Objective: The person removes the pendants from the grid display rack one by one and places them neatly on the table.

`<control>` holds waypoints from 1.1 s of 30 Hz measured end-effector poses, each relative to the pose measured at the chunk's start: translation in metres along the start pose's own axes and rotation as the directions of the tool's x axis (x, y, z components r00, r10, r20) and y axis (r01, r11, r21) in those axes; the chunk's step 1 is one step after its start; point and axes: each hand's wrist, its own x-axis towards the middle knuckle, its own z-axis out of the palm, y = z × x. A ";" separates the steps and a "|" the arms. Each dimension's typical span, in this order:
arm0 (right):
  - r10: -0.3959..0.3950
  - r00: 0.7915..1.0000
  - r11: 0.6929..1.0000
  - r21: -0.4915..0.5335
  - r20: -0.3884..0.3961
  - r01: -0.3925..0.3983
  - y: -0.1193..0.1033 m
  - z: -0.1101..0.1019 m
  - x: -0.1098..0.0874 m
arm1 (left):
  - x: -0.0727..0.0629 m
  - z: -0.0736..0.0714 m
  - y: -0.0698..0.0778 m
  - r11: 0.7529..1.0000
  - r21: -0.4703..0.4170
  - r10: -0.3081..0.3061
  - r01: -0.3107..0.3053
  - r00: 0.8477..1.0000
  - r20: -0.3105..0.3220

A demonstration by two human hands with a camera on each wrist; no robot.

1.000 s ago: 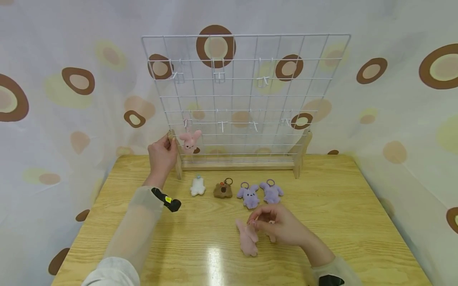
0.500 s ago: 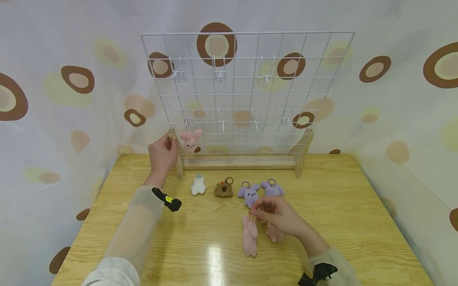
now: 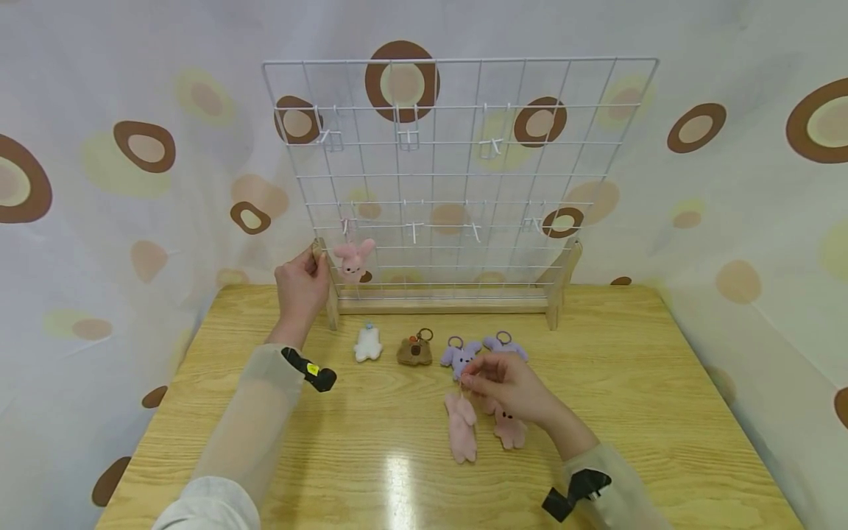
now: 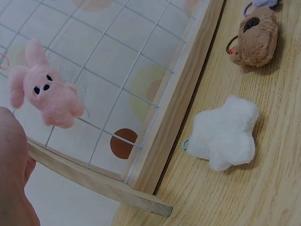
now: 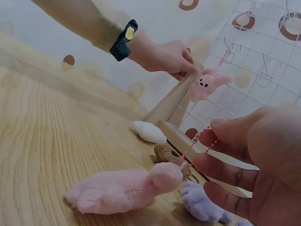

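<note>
My left hand (image 3: 301,291) grips the top of the left wooden leg (image 3: 333,316) of a white wire grid rack (image 3: 433,177). Beside it, a pink bunny keychain (image 4: 54,92) hangs from a hook on the grid. My right hand (image 3: 513,386) pinches the pink bead chain (image 5: 192,146) of another pink bunny keychain (image 3: 461,434), which dangles below the fingers, its back to the head camera. Another pink plush keychain (image 3: 510,430) lies just under the right hand, partly covered by it.
In front of the rack lie a white plush (image 3: 368,344), a brown plush keychain (image 3: 414,351) and two purple plush keychains (image 3: 456,358), partly behind the right hand. Several white hooks (image 3: 490,147) stick out from the grid. The wooden table (image 3: 629,412) extends right.
My right hand has moved slightly up and away, raising the pink bunny by its chain. More of the other pink plush now shows. The left hand keeps its grip on the wooden leg.
</note>
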 end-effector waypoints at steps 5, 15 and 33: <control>0.016 1.000 0.999 -0.048 -0.004 -0.016 0.007 -0.001 0.004 | 0.000 -0.001 0.000 1.000 -0.006 0.000 0.000 1.000 -0.003; 0.041 0.999 0.991 -0.127 -0.023 -0.043 0.007 -0.003 0.010 | 0.000 -0.002 -0.004 1.000 -0.004 0.000 0.000 1.000 -0.007; -0.027 0.999 0.982 -0.186 -0.037 0.019 -0.002 -0.009 0.018 | 0.007 -0.005 -0.003 0.997 -0.074 -0.008 0.010 1.000 0.030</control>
